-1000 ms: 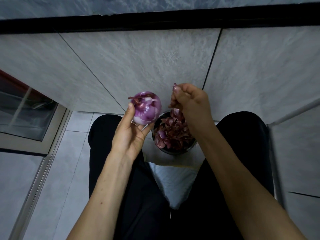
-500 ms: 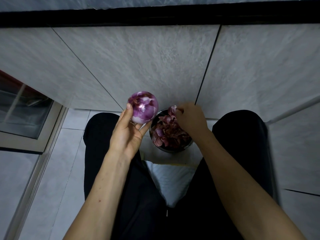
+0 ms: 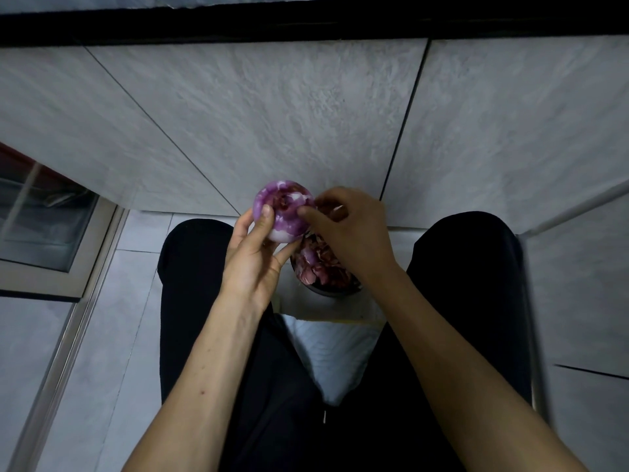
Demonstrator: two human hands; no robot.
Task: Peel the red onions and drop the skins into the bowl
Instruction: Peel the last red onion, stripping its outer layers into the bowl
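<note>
Dim, cool, even lighting; soft motion blur; wide-angle bending and darkening toward edges.

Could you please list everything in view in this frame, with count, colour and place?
red onion: one, purple and white, mostly peeled, held above the bowl's left edge.
bowl: one, dark, on the floor between the knees.
onion skins: a heap, dark red, inside the bowl.
white bag: one, white, on the floor just nearer than the bowl.
floor tiles: grey, all around.
glass-fronted frame: one, far left.
trousers: black, both legs.
left hand: grips the onion.
right hand: fingertips pinching at the onion's top.
</note>
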